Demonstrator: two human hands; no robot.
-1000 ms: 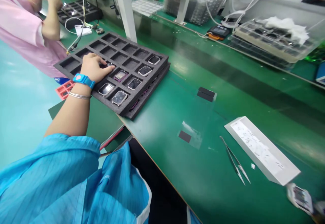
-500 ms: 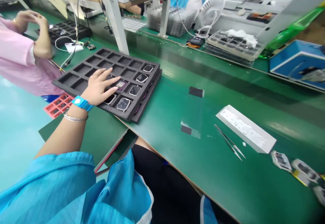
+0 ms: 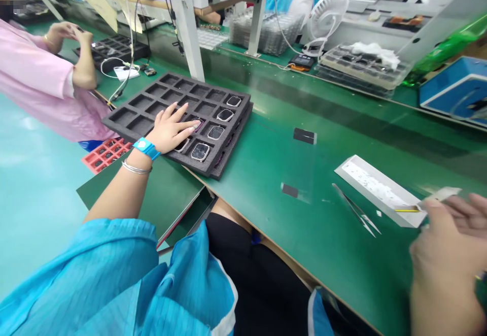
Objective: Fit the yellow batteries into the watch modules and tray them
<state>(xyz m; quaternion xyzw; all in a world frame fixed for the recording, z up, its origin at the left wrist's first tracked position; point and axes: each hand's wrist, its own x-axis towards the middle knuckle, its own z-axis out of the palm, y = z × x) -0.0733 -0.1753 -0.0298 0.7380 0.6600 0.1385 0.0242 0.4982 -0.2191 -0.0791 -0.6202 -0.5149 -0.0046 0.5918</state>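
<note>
My left hand [image 3: 169,130] lies spread over a black foam tray [image 3: 131,118], fingers apart. Its thumb and forefinger are at a purple-rimmed watch case [image 3: 198,125], partly hidden beneath them. Silver-rimmed watch cases sit in pockets along the right side, among them one at the front corner [image 3: 200,152] and one at the far corner [image 3: 233,101]. At the right edge, my right hand [image 3: 452,239] is blurred, its fingers around a pale flat piece with a yellow edge [image 3: 437,197]. That piece overlaps the near end of a white box [image 3: 403,217].
Metal tweezers [image 3: 355,209] lie beside the box. A clear sheet with dark end strips [image 3: 304,136] lies mid-table. A co-worker in pink [image 3: 41,77] works at the left by another black tray [image 3: 122,46]. A white fan [image 3: 329,11] and clear trays [image 3: 357,69] stand behind.
My right hand has come into view at the right with the pale piece. The view has shifted slightly; my left hand stays on the foam tray, at the purple-rimmed case.
</note>
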